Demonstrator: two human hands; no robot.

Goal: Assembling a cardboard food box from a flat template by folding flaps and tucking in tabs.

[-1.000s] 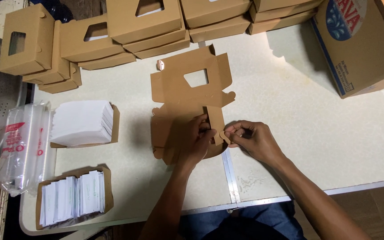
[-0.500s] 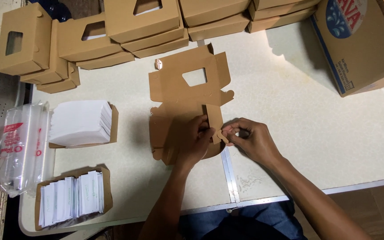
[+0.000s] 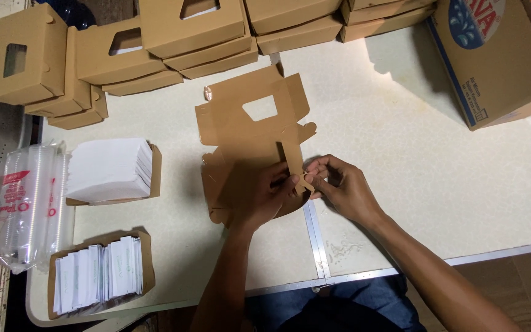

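— Where's the flat brown cardboard box blank (image 3: 250, 132)?
— Mid-tabletop (image 3: 437, 184); left hand (image 3: 264, 198) presses its near panel, right hand (image 3: 339, 187) pinches the narrow tab.
— Handling?
— Probably light, stiff, creasable; grip edges.

Two bare forearms come in from the bottom edge, with no sleeves on them. The left hand (image 3: 262, 197) and the right hand (image 3: 339, 189) wear no gloves, and no ring or watch shows. Between the arms, low in the view, blue trousers (image 3: 339, 304), probably jeans, cover the lap.
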